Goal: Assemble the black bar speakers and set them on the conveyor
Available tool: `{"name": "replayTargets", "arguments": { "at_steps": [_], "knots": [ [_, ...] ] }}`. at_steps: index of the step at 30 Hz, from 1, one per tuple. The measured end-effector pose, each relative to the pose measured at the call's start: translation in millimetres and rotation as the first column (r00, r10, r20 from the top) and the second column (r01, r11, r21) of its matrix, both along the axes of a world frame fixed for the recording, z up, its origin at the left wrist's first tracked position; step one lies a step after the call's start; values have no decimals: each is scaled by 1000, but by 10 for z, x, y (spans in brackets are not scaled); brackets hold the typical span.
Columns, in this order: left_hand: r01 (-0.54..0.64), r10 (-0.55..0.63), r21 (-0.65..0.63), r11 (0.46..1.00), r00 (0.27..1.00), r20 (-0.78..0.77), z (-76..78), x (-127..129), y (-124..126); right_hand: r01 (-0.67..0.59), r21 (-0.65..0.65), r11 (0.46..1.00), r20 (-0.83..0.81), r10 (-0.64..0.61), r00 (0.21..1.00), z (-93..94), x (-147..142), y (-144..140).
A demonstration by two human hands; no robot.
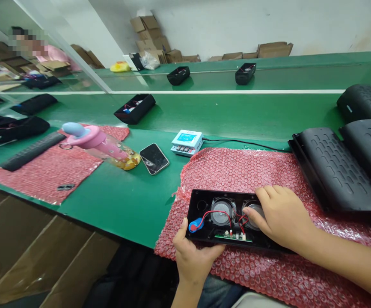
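Note:
An opened black speaker housing [201, 194] lies on pink bubble wrap [227, 167] in front of me. Inside it are two round speaker drivers [223, 212], a green circuit board [233, 237] along the near side, red wires and a blue battery [196, 225] at the left end. My left hand [194, 256] grips the housing's near left corner, thumb and fingers on its edges. My right hand [281, 214] is laid over the right part, fingers over the far edge and thumb above the right driver; it hides that end.
Black speaker shells [336, 171] are stacked on the right. A small blue-and-white device [188, 142] with a cable, a phone [154, 158] and a pink-lidded bottle [108, 147] stand to the left. Several black housings [135, 109] sit on the green belt [211, 113]; a person [52, 53] is at far left.

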State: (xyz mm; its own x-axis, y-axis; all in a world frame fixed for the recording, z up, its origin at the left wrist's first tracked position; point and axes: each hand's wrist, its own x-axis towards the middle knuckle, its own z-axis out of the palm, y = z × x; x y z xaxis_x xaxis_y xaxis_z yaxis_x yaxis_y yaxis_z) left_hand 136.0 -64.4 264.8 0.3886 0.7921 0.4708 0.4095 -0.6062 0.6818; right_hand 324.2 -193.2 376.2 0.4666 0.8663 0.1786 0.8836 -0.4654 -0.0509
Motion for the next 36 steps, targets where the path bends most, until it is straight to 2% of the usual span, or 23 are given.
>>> {"name": "replayTargets", "arguments": {
  "at_steps": [11, 27, 33, 36],
  "knots": [
    [22, -22, 4, 1000, 1000, 5, 57, 26, -14, 1, -12, 1000, -19, -1, 1000, 11, 0, 7],
    [9, -3, 132, 991, 999, -51, 76, 35, -7, -5, -22, 1000, -29, 4, 1000, 11, 1, 4],
    [24, -12, 229, 973, 998, -55, 121, 68, 9, -18, -70, 997, -136, 8, 991, 5, 89, 49],
    [-20, 36, 207, 978, 996, -76, 115, 70, 33, -62, -80, 995, -235, 42, 971, 64, 173, 73]
  ]
}}
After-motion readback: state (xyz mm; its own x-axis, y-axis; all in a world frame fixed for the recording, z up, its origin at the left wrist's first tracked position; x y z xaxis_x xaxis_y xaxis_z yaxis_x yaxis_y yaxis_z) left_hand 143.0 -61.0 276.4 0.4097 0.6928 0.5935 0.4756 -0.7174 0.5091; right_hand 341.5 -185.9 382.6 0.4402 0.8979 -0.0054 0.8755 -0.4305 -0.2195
